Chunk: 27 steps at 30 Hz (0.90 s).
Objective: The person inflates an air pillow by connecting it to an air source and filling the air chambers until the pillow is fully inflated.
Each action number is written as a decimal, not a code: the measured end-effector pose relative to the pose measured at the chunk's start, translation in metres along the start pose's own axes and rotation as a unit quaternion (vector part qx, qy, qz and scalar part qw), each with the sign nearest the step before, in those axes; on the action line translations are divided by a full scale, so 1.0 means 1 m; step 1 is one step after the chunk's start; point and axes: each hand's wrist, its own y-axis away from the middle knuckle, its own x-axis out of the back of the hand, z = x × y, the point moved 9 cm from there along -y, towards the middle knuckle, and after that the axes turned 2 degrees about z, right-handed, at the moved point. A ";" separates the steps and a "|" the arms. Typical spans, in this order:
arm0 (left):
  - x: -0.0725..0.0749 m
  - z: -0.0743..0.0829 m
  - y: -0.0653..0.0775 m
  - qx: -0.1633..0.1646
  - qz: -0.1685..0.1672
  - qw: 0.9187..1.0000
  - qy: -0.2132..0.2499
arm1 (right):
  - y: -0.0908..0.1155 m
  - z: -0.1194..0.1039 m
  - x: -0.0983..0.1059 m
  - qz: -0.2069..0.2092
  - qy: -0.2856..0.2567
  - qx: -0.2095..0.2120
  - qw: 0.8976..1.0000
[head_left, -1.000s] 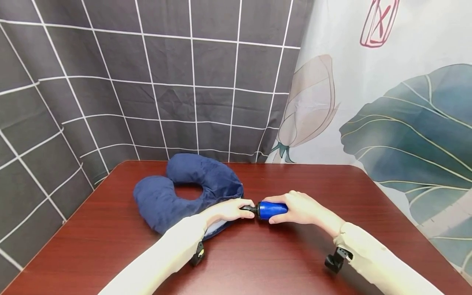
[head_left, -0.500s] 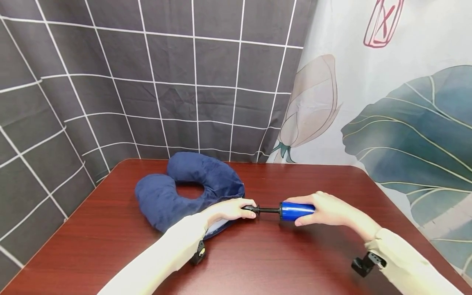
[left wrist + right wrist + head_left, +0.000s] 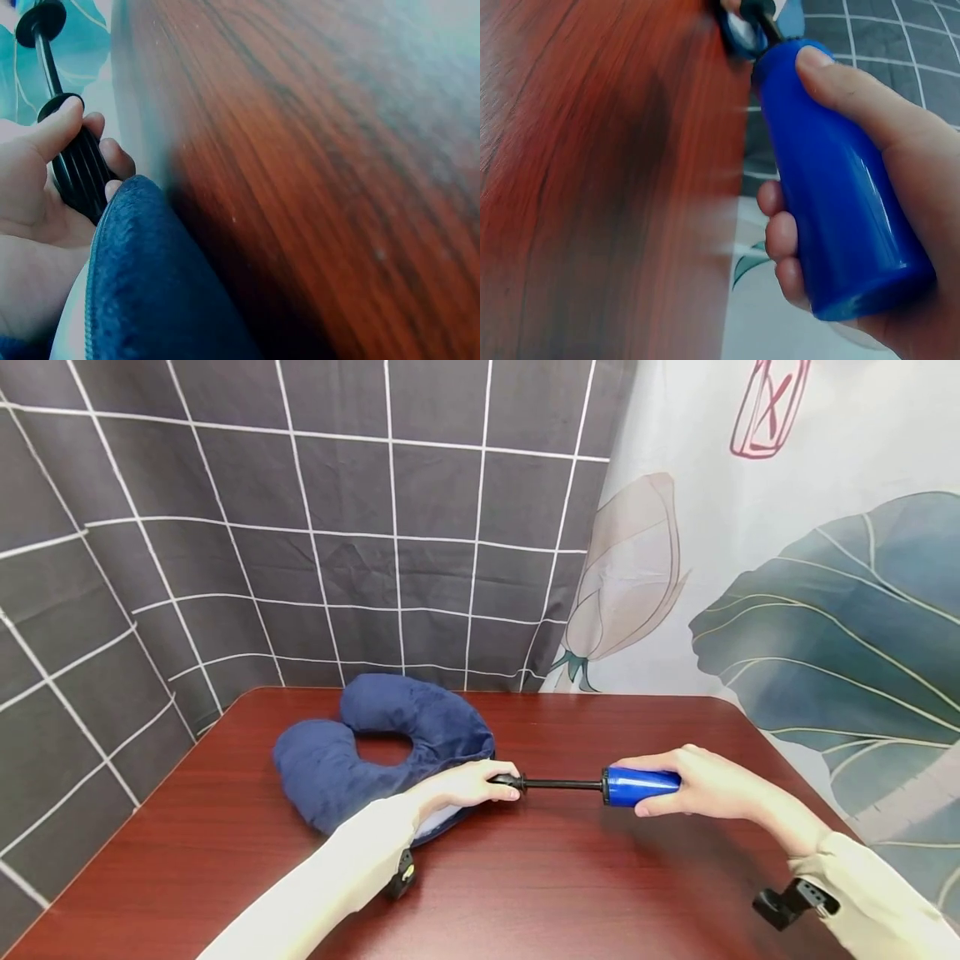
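Observation:
A hand pump with a blue barrel [image 3: 640, 787] lies level between my two hands over the table. My right hand [image 3: 708, 783] wraps round the barrel, thumb on one side and fingers on the other in the right wrist view. My left hand [image 3: 472, 782] grips the ribbed black handle [image 3: 81, 169] at the other end. Between them a long stretch of thin black rod [image 3: 564, 784] shows. Right beside my left hand, a navy U-shaped neck pillow [image 3: 450, 714] lies on the table, partly covered by my forearm; its zipped edge and a pale inner patch show.
The reddish-brown wooden table [image 3: 525, 885] reaches back to a dark grid-patterned curtain [image 3: 337, 527]. At the right hangs a pale curtain [image 3: 697, 635] with leaf and flower prints. Each sleeve carries a small black wrist camera [image 3: 787, 902].
My right hand has moved right with the blue barrel, drawing out the black rod, which was hidden at first. The left hand and the neck pillow have stayed in place.

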 end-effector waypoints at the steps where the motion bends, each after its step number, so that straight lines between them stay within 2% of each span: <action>1: 0.001 0.000 0.000 -0.003 0.006 1.000 -0.008 | -0.002 -0.001 0.000 0.000 0.006 -0.004 1.000; 5: 0.004 0.002 0.001 -0.023 0.019 0.999 -0.042 | -0.012 -0.009 -0.004 0.002 0.025 -0.008 1.000; 19: 0.011 0.012 0.003 -0.043 0.022 0.997 -0.054 | -0.065 -0.048 -0.031 0.025 0.034 0.009 0.999; 27: 0.011 0.013 0.002 -0.036 0.020 0.997 -0.059 | -0.070 -0.057 -0.033 0.038 0.051 0.011 0.998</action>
